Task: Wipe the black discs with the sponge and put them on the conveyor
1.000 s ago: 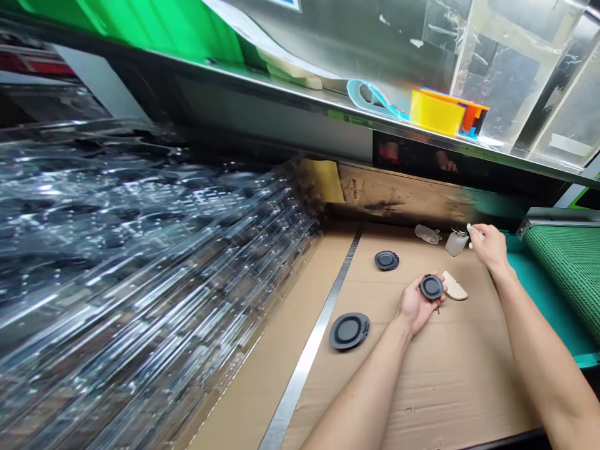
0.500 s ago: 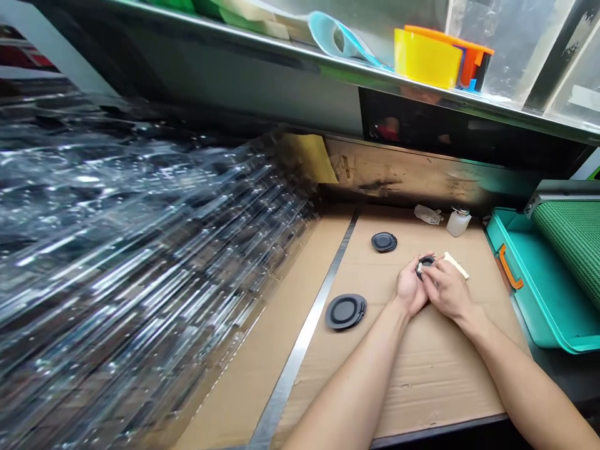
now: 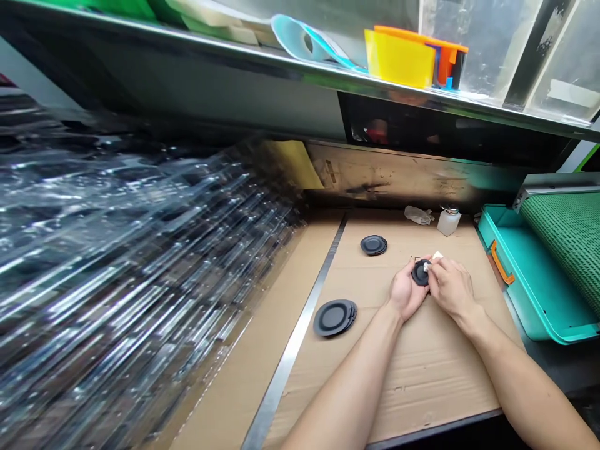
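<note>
My left hand [image 3: 405, 290] cradles a black round rubber-rimmed disc [image 3: 420, 273] in its palm and fingers. My right hand [image 3: 450, 286] is right next to it, pinching a small white swab [image 3: 426, 267] whose tip presses on the disc's face. A cream pad [image 3: 437, 255] lies on the cardboard just behind my hands, mostly hidden by them. Two similar black discs lie nearby: a stacked one [image 3: 334, 317] to the left and another [image 3: 374, 245] farther back.
A white bottle [image 3: 449, 222] and a crumpled clear bag [image 3: 418, 215] stand at the back of the cardboard [image 3: 398, 381]. A metal strip [image 3: 290, 337] runs along it. Clear plastic trays [image 3: 117, 250] are piled at left; a teal bin [image 3: 534, 281] sits at right, below a shelf.
My right hand has come from beside the white bottle to the disc in my left hand, bringing the swab onto it. The view has tilted and shifted, bringing the teal bin into sight.
</note>
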A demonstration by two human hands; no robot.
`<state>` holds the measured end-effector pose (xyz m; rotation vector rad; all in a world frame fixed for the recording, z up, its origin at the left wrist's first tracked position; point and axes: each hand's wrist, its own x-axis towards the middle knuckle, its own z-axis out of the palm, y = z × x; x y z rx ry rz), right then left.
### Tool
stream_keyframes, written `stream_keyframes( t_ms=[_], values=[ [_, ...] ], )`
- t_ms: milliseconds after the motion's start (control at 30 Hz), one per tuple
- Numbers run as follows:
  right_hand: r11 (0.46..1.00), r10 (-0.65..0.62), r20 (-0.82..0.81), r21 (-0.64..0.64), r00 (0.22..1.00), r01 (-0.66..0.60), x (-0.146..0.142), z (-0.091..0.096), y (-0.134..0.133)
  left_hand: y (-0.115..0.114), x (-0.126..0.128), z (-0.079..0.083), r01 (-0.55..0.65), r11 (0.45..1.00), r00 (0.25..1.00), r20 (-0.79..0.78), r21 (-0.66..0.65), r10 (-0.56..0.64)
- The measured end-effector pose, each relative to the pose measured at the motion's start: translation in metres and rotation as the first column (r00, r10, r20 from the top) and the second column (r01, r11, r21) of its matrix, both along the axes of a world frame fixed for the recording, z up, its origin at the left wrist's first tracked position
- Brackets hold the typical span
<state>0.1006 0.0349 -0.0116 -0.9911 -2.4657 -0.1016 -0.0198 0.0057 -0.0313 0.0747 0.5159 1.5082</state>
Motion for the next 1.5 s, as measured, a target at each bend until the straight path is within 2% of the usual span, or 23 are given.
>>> stream_keyframes(
  t_ms=[67,167,233,333,533,667,833,1033,1167,1300,1500],
  values=[
    [1.000,-0.005,-0.030,0.004,1.000,0.005,0.000,-0.002,0.000,0.001,0.000,0.000,-0.009,1.000,1.000,-0.004,0.003,0.009],
    [0.982,0.172,-0.090,-0.068,0.981,-0.178,-0.002,-0.006,0.000,0.000,0.000,0.002,-0.021,1.000,1.000,0.003,-0.020,0.021],
    [0.960,0.225,-0.171,-0.127,0.959,-0.248,-0.001,-0.008,0.000,-0.002,0.001,0.004,-0.012,0.999,1.000,0.001,-0.032,0.012],
    [0.955,0.204,-0.255,-0.159,0.945,-0.249,-0.002,-0.010,0.001,-0.003,0.003,0.008,0.011,0.999,1.000,-0.006,-0.032,-0.011],
    [0.984,0.079,-0.317,-0.126,0.945,-0.124,-0.011,-0.009,-0.001,-0.004,0.005,0.006,0.030,0.999,0.999,0.010,0.040,-0.031],
    [0.956,0.186,-0.290,-0.169,0.939,-0.241,-0.007,-0.007,-0.005,-0.003,0.005,0.003,0.021,1.000,1.000,0.009,0.021,-0.022],
    [0.968,0.135,-0.321,-0.162,0.938,-0.194,-0.010,-0.006,-0.003,-0.003,0.006,0.005,0.026,0.999,1.000,-0.004,0.038,-0.025],
    [0.933,0.257,-0.181,-0.210,0.949,-0.292,0.004,-0.009,0.003,-0.001,-0.001,0.004,-0.063,0.998,0.998,0.025,-0.017,0.063],
    [0.969,0.140,-0.198,-0.174,0.970,-0.176,0.014,-0.009,0.013,0.000,0.000,0.003,-0.044,0.999,0.999,0.004,0.017,0.044],
    [0.984,0.004,-0.258,-0.172,0.966,-0.050,0.009,-0.008,0.021,-0.002,0.006,0.006,0.008,0.998,1.000,-0.012,0.055,-0.007],
    [0.987,0.006,-0.281,-0.151,0.960,-0.050,0.000,-0.010,0.018,-0.004,0.009,0.009,0.035,0.999,0.999,-0.017,0.032,-0.035]
  ],
)
